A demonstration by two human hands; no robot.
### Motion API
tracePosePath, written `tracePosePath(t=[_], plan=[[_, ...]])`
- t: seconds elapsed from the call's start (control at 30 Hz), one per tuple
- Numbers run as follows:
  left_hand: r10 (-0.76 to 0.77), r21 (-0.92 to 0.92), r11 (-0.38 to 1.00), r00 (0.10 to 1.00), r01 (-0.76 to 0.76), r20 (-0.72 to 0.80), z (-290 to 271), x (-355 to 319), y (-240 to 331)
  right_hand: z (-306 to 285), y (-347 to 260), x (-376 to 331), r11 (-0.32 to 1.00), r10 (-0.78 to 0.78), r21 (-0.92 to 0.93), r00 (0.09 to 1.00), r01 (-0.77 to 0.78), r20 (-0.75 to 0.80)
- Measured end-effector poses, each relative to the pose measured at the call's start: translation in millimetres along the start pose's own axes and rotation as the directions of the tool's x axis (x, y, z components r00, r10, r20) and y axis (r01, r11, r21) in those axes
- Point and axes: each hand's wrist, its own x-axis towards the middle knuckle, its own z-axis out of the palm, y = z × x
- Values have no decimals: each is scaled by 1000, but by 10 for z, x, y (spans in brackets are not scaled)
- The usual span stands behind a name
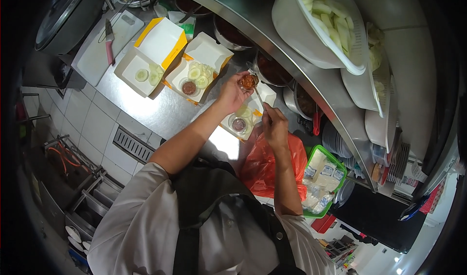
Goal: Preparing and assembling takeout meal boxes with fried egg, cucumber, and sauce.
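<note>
My left hand (233, 95) is closed around a small clear cup of chunky red-brown sauce (248, 82), raised over the nearest takeaway box (265, 94). In my right hand (276, 129) is the thin handle of a spoon (259, 99); its tip reaches the cup. Below them, that box holds cucumber slices (244, 112) and a small sauce cup (239, 124). The middle box (201, 48) stands open with cucumber slices (198, 73) and another sauce cup (188, 87). At the left, a third open box (127, 70) contains cucumber slices (142, 75).
Pots of dark sauce (272, 68) line the counter's back, under a metal shelf (296, 75) carrying a white basket of cut vegetables (316, 27). A pink-handled knife (110, 49) lies on a white cutting board (90, 56). Near my right forearm are a red plastic bag (262, 168) and a green basket (335, 160).
</note>
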Motion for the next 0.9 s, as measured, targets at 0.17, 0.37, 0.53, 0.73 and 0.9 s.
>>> tracePosePath(t=[0.17,0.37,0.53,0.73,0.9], plan=[[-27,-13,1000,998,28,56,-54,-22,0,-13,-73,-44,1000,6,-23,1000,-6,17],[-29,-38,999,996,32,78,-111,-25,-6,20,-107,-56,996,78,36,997,-78,17],[-27,-37,999,998,29,65,-140,-16,17,39,-75,-89,999,38,-30,999,-37,1],[-28,-57,998,997,31,67,-169,1,25,88,-85,-86,999,44,-12,999,-44,9],[-26,-60,998,999,29,39,-143,2,41,195,59,-161,637,442,643,885,-426,148]])
